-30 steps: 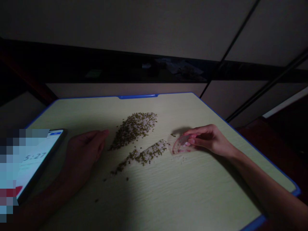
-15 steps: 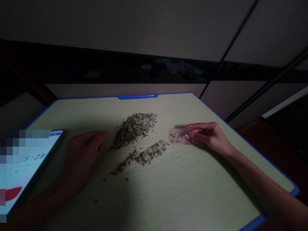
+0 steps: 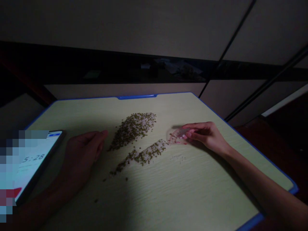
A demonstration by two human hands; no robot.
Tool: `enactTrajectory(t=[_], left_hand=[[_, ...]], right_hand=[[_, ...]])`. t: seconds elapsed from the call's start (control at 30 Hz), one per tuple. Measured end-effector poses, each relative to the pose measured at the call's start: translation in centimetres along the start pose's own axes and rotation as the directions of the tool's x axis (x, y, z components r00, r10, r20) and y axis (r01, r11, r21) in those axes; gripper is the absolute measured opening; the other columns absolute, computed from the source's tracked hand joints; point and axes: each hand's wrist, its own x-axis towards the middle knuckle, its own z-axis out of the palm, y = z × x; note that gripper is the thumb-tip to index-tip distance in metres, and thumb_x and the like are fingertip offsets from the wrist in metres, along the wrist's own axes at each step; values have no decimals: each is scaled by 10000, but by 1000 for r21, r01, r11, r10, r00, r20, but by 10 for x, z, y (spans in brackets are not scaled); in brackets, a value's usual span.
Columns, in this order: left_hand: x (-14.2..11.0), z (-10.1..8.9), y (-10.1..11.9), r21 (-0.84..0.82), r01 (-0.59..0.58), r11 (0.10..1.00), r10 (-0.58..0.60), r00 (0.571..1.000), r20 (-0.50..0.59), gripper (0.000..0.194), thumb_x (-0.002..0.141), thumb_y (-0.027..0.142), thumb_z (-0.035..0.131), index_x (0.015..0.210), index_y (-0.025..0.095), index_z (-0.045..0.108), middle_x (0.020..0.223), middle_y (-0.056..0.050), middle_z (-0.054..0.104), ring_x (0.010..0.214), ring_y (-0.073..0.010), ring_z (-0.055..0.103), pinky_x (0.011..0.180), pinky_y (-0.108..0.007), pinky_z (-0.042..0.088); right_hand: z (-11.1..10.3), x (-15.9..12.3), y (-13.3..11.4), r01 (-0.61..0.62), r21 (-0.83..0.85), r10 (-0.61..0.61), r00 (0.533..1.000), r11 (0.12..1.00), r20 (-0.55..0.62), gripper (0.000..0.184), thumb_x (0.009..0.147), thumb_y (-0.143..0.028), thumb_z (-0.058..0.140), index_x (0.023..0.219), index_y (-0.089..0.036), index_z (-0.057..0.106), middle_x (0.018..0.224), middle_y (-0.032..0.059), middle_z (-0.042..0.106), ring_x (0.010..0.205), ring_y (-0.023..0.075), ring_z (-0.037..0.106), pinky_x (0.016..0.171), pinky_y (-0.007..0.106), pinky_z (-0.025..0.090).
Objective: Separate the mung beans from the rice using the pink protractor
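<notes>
A mixed heap of small green beans and pale grains (image 3: 134,128) lies on the table, with a narrower strip of the same mix (image 3: 149,153) in front of it. My right hand (image 3: 204,136) pinches a clear, thin plastic piece with pink marks (image 3: 176,136), held low at the strip's right end. Whether it is a lid or a bag I cannot tell. Left of the heap rests my left hand (image 3: 83,154), its fingers curled and pressed together in shadow; the inside of the grip is hidden.
The pale wooden table (image 3: 192,192) has a blue rim and a blue handle (image 3: 137,96) at its far edge. A lit phone or tablet (image 3: 36,160) lies at the left. Several tiny pale grains (image 3: 178,158) are scattered below the plastic piece. Cabinet panels (image 3: 120,25) stand behind.
My right hand has shifted slightly left with the plastic piece, closer to the strip of beans and grains. My left hand stays where it was.
</notes>
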Motion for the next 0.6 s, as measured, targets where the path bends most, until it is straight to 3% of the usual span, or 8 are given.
enactTrajectory(t=[0.33,0.6], left_hand=[[-2,-1,-2,11,-2,1000,2,1000,-10,396,704,272,477,340,190,343,289,69,302,317,-65,270,389,-217,206],[-1,0,-2,8,9,1000,-9,1000,-10,387,691,270,485,336,192,352,281,72,301,307,-65,260,389,-213,214]], right_hand=[[1,-3,-2,39,-65,-33,996,997,86,230,652,-275,690,845,-162,744,546,16,630,420,70,404,390,217,307],[1,-1,0,10,40,-11,1000,999,12,234,635,-255,712,854,-179,743,569,13,645,456,85,473,426,223,347]])
